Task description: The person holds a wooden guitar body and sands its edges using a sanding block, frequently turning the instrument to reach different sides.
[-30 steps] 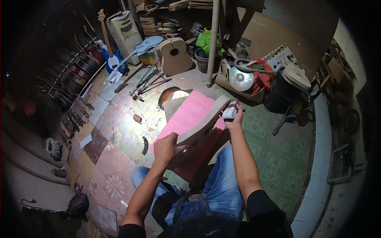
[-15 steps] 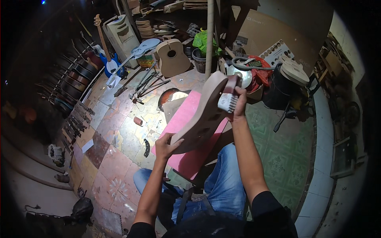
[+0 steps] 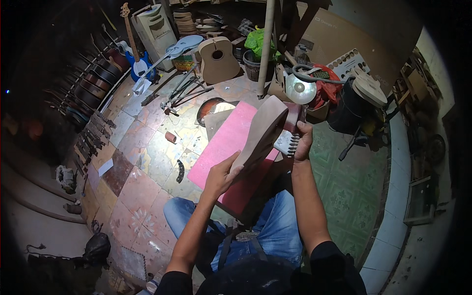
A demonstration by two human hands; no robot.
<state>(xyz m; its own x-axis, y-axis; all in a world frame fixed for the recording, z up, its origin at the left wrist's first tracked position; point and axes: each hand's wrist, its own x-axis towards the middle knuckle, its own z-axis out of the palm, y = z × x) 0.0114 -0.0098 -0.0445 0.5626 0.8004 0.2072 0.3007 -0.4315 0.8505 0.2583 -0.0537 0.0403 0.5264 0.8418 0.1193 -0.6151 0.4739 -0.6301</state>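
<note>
Guitar body (image 3: 260, 132), bare wood, is held tilted over the pink board (image 3: 223, 142), in front of the seated person's knees. Whether the two touch cannot be told. Left hand (image 3: 223, 173): grip pinching the near end of the guitar body, thumb along the edge, other fingers mostly hidden. Right hand (image 3: 303, 141): grip closed on a white block (image 3: 284, 142) with dark notches, beside the body's far end. Left of the board, a curved black strip (image 3: 180, 170) and a reddish-brown cylinder (image 3: 170, 137) lie on the tiled floor (image 3: 147, 164).
</note>
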